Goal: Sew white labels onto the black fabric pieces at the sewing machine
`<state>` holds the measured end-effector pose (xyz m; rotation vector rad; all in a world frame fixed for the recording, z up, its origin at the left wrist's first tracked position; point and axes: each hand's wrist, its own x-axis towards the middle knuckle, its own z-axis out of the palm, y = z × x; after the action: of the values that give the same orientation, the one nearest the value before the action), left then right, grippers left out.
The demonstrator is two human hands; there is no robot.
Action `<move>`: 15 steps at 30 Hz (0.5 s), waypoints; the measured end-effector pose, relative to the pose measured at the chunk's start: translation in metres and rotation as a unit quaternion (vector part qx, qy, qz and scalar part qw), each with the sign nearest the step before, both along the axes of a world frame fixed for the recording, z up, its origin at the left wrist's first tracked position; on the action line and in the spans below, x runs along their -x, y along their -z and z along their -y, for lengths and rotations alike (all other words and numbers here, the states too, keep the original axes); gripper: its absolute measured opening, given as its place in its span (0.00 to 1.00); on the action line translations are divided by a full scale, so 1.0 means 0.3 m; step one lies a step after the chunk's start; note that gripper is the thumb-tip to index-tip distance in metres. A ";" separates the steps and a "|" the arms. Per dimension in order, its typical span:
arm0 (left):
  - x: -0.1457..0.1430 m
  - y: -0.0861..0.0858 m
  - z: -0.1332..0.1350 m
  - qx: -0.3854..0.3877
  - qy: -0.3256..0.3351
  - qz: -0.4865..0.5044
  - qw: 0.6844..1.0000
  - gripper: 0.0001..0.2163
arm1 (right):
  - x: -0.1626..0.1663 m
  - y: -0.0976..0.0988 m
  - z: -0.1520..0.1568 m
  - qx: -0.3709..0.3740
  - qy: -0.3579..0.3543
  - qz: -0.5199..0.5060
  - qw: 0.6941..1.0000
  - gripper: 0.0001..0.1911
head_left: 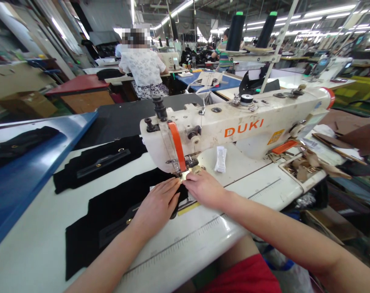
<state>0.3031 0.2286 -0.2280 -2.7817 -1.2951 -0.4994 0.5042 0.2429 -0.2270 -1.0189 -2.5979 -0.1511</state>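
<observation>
Rows of sewing tables fill a bright workshop, and a person in a white patterned top (143, 67) sits at a table far beyond the hands. Nearer, on a white table (35, 244), the left hand (157, 205) presses flat, fingers extended, on a black fabric piece (111, 215). The right hand (203, 187), just beside it, pinches the fabric's edge under the needle of a white sewing machine (233, 126). Another black fabric piece (96, 162) lies further left of the left hand.
</observation>
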 end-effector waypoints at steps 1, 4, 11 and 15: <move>0.000 0.000 -0.006 0.006 -0.005 0.002 1.000 0.20 | 0.000 0.000 0.000 -0.002 0.000 -0.001 1.000 0.09; -0.001 0.003 -0.029 0.019 -0.016 0.009 1.000 0.20 | -0.001 0.000 0.000 -0.007 0.003 -0.007 1.000 0.09; 0.007 0.008 -0.052 0.024 -0.026 0.003 0.999 0.20 | -0.009 0.004 0.009 -0.018 0.001 -0.029 0.999 0.09; 0.043 0.001 0.024 0.032 -0.035 -0.021 0.999 0.20 | -0.022 0.002 0.034 -0.036 -0.016 -0.089 0.995 0.10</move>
<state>0.2903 0.2215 -0.2283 -2.7706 -1.4188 -0.4015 0.5107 0.2328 -0.2277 -0.9202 -2.4280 -0.1392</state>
